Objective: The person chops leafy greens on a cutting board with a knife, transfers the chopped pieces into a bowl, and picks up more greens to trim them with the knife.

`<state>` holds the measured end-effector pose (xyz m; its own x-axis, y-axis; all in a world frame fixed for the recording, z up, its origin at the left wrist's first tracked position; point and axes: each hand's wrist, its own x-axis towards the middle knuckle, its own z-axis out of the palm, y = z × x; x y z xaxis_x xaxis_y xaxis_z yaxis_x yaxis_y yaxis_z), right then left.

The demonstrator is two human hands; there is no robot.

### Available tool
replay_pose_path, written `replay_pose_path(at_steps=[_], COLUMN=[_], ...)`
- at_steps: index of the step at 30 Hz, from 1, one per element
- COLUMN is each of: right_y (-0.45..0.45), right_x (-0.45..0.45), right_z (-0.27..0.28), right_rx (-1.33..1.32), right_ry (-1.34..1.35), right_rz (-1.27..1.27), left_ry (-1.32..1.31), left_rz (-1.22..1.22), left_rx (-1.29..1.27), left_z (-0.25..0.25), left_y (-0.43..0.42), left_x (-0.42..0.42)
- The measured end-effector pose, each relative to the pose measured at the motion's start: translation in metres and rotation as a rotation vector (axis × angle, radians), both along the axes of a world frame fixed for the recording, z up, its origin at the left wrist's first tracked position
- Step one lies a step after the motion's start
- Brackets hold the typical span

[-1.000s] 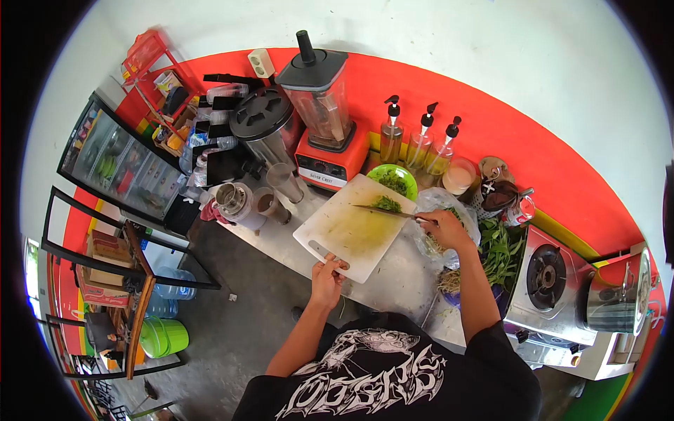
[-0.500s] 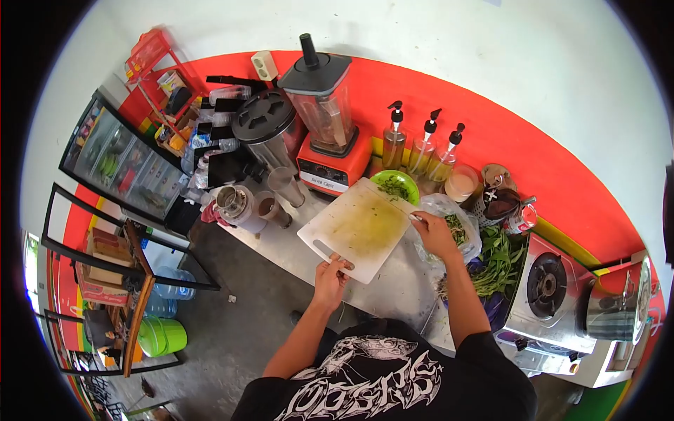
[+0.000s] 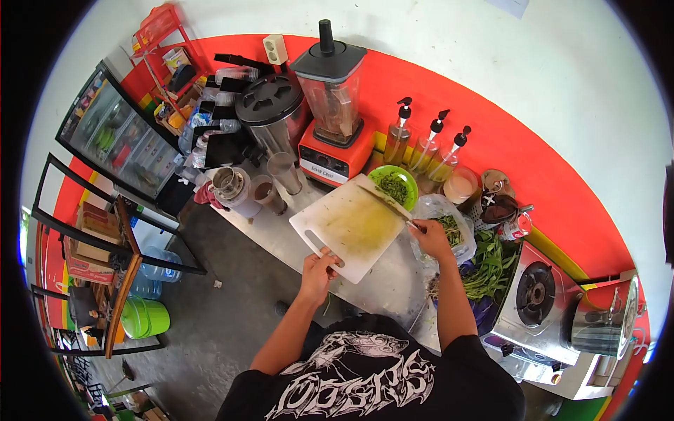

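My left hand [image 3: 320, 272] grips the handle end of a white cutting board [image 3: 330, 221], fingers closed around its near edge. Green stain covers the board's middle. In my right hand [image 3: 431, 236] is a knife [image 3: 383, 202], its blade lying across the far side of the board beside a green bowl [image 3: 411, 188]. Chopped green leaves [image 3: 392, 185] fill the bowl, which the board's far edge partly overlaps. Just right of my right hand sits a clear plastic bag [image 3: 465, 251] with greens inside.
A red blender [image 3: 324, 160] and three pump bottles [image 3: 426, 151] line the wall. Leafy greens [image 3: 495, 270] lie before a gas stove [image 3: 533, 298] with a metal pot [image 3: 597, 316]. Left of the board are a clear cup [image 3: 283, 172] and a brown-filled cup [image 3: 268, 195].
The knife blade has turned into plainer view across the board's far side. More chopped greens show in the bowl. My left hand keeps its hold on the board.
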<state>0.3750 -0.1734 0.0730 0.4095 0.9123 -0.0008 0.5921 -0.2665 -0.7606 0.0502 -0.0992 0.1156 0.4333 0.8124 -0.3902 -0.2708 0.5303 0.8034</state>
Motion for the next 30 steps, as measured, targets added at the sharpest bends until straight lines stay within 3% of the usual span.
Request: replay_pose_path(at_steps=[7, 9, 12, 19, 25, 30], right_y=[0.006, 0.000, -0.009, -0.006, 0.010, 0.008], right_x=[0.010, -0.002, -0.015, -0.013, -0.003, -0.017], right_z=[-0.018, -0.006, 0.015, -0.008, -0.007, -0.006], right_rx=[0.035, 0.034, -0.025, 0.017, -0.052, 0.086], right_ry=[-0.009, 0.241, 0.353, 0.401, 0.224, 0.390], right_rz=[-0.116, -0.145, -0.031, -0.107, -0.214, -0.325], left_ry=[0.065, 0.065, 0.084, 0.184, 0.180, 0.165], left_rz=[-0.025, -0.025, -0.026, -0.080, -0.082, -0.038], left_rx=[0.017, 0.028, 0.033, 0.113, 0.132, 0.128], left_z=[-0.004, -0.004, 0.007, 0.018, 0.021, 0.028], left_y=[-0.002, -0.002, -0.004, 0.006, 0.008, 0.009], left_x=[-0.009, -0.010, -0.012, -0.024, -0.028, -0.028])
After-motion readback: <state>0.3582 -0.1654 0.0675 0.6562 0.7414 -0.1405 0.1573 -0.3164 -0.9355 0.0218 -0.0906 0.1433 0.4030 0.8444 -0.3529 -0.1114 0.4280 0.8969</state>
